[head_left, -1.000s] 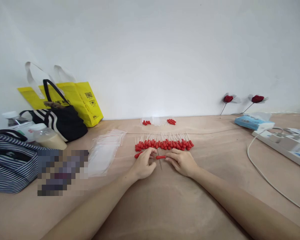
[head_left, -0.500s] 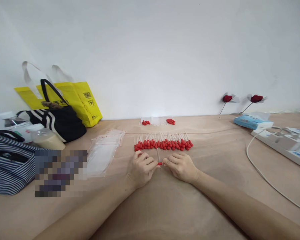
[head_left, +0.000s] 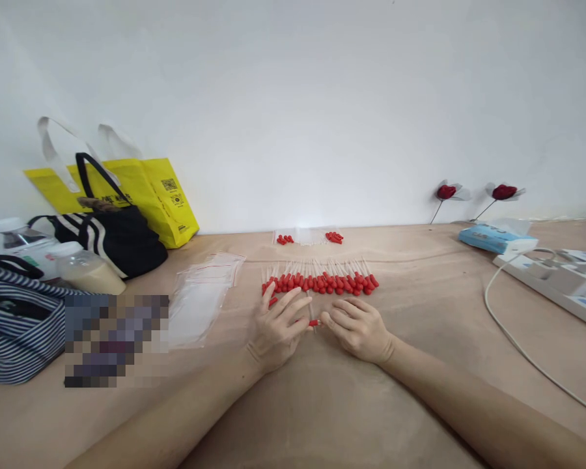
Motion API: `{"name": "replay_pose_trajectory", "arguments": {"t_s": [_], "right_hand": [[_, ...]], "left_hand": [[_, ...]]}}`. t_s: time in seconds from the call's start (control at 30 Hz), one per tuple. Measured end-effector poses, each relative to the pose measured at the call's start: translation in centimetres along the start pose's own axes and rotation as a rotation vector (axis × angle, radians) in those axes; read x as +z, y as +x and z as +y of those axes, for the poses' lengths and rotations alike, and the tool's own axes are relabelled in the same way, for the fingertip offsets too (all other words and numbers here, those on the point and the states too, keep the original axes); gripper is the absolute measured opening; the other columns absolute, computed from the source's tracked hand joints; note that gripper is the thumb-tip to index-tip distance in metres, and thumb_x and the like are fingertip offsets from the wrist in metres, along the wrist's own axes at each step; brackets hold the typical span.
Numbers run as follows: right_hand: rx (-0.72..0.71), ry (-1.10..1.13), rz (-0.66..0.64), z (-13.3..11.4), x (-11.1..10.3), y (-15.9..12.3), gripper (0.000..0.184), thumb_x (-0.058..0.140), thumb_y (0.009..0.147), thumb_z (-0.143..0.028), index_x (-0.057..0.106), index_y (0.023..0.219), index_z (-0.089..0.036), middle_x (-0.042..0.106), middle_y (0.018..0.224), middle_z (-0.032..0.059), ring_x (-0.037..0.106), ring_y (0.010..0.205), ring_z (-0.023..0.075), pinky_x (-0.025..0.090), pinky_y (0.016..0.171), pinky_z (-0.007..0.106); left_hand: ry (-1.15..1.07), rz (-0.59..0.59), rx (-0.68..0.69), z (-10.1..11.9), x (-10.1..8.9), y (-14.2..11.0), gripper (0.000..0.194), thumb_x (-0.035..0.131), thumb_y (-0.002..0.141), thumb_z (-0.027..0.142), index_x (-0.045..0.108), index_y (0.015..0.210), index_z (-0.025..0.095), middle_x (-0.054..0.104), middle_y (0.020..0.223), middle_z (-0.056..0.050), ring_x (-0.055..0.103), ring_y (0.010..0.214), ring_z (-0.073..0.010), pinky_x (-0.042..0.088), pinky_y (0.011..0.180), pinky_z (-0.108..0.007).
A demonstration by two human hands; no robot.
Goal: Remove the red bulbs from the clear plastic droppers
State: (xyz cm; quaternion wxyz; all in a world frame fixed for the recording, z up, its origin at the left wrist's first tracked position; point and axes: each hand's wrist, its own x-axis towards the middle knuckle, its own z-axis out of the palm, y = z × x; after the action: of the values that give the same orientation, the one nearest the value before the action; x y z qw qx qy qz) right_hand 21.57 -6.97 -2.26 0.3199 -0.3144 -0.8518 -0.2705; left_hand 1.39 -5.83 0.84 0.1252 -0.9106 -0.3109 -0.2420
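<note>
Between the two hands is a dropper with a red rubber bulb (head_left: 314, 323), lying crosswise just above the table. My left hand (head_left: 279, 332) pinches the bulb end between thumb and finger, its other fingers spread. My right hand (head_left: 361, 331) is closed at the other end of the dropper, with fingers curled over that part and hiding it. Beyond the hands lies a long row of droppers (head_left: 322, 283), red bulbs towards me and clear stems pointing away. One loose red bulb (head_left: 273, 301) shows beside my left fingers.
Clear zip bags (head_left: 200, 306) lie left of my hands. Two bagged groups of red bulbs (head_left: 334, 238) rest by the wall. Further left stand a yellow bag (head_left: 170, 215), a black bag (head_left: 137, 244) and a bottle (head_left: 90, 270). A tissue pack (head_left: 495, 238) and power strip (head_left: 566, 286) are right.
My left hand has come in from beside the red bulb and pinched it, then lifted its other fingers. The dropper and both hands have moved slightly nearer me.
</note>
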Motion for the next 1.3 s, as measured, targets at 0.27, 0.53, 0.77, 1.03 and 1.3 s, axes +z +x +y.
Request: {"name": "replay_pose_trajectory", "arguments": {"t_s": [0.27,0.53,0.77,1.03,1.3], "right_hand": [[-0.038,-0.006,0.058,0.1,0.0,-0.4,0.026,0.036,0.084,-0.011,0.06,0.091,-0.017,0.064,0.075,0.0044,0.05,0.106,0.0198,0.037,0.091,0.037],[0.33,0.012,-0.127,1.6,-1.0,-1.4,0.023,0.04,0.085,-0.023,0.061,0.094,-0.02,0.06,0.073,0.0038,0.054,0.064,0.0119,0.041,0.056,0.021],[0.468,0.253,-0.214,0.2,0.7,0.0,0.039,0.033,0.08,-0.007,0.046,0.117,-0.012,0.051,0.083,0.008,0.052,0.071,0.0146,0.045,0.061,0.025],[0.588,0.301,-0.211,0.2,1.6,2.1,0.022,0.04,0.078,-0.006,0.059,0.075,-0.016,0.054,0.076,0.005,0.055,0.069,0.0139,0.044,0.065,0.024],[0.55,0.323,-0.173,-0.5,3.2,2.4,0.024,0.04,0.074,-0.001,0.06,0.07,-0.014,0.054,0.079,0.0073,0.055,0.072,0.014,0.046,0.067,0.023]], "left_hand": [[0.051,0.03,0.097,-0.5,0.2,-0.3,0.019,0.043,0.083,0.02,0.061,0.079,0.024,0.056,0.117,0.001,0.039,0.118,-0.0228,0.011,0.102,-0.054],[-0.146,0.188,-0.22,-1.9,0.3,-1.6,0.018,0.044,0.083,0.026,0.061,0.083,0.02,0.055,0.081,-0.004,0.052,0.079,-0.0156,0.044,0.071,-0.029],[-0.227,0.232,-0.445,-3.7,-0.2,-1.2,0.027,0.037,0.084,0.02,0.055,0.104,0.016,0.05,0.084,-0.005,0.051,0.077,-0.0137,0.044,0.069,-0.026],[0.028,0.119,-0.327,-3.5,0.0,-0.9,0.006,0.049,0.075,0.02,0.054,0.076,0.019,0.061,0.074,-0.002,0.053,0.073,-0.0183,0.036,0.066,-0.032],[0.119,0.051,-0.319,-3.7,1.1,0.1,0.009,0.054,0.074,0.021,0.055,0.065,0.02,0.063,0.069,0.001,0.053,0.071,-0.0174,0.029,0.065,-0.033]]}}
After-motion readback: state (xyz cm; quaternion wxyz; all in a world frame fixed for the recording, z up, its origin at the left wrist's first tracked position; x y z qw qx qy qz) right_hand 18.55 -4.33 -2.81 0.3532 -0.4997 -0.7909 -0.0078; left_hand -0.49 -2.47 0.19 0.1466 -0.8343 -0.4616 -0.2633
